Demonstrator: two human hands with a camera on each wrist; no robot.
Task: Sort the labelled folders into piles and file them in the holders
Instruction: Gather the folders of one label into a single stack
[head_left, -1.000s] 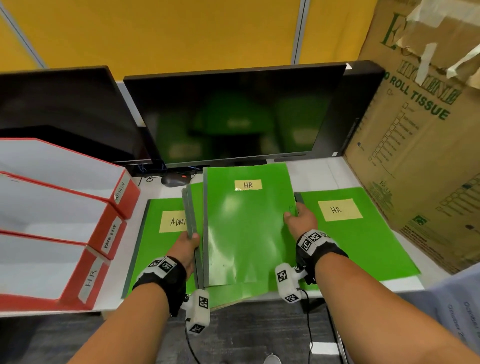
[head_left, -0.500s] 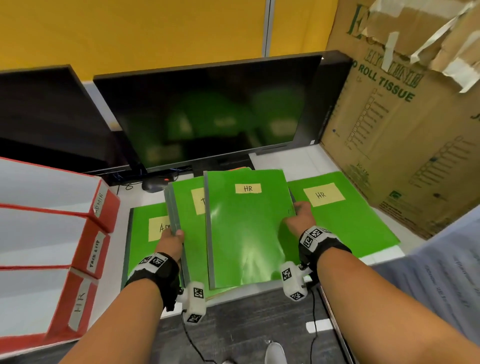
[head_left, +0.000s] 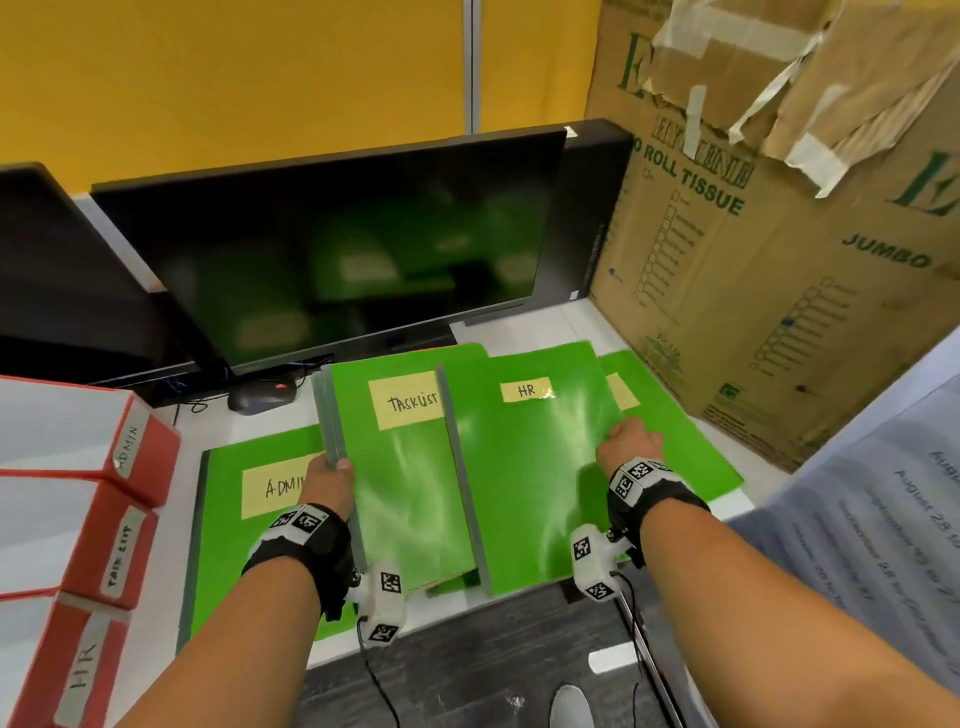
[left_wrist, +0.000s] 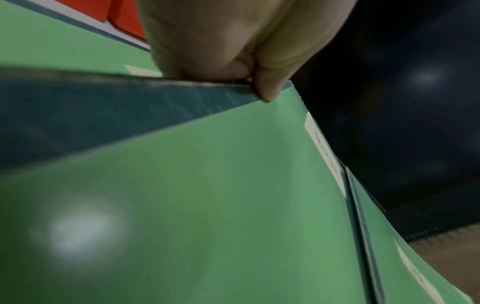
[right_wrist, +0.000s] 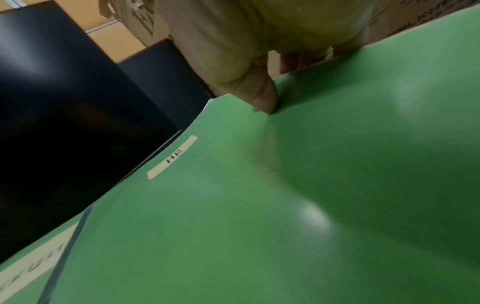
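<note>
Head view: the left hand (head_left: 328, 480) pinches the grey spine edge of the TASKLIST folder (head_left: 410, 467), thumb on top and fingers curled beneath, while the right hand (head_left: 628, 446) pinches the right edge of the HR folder (head_left: 530, 483), whose grey spine overlaps the TASKLIST folder. Both held folders slope over the desk (head_left: 582, 322), their near ends past its near edge. An ADMIN folder (head_left: 234, 499) lies flat at left and another folder (head_left: 691, 441) at right, half covered. Four green folders show. Three red holders (head_left: 104, 551) stand at the left, just beside the ADMIN folder.
</note>
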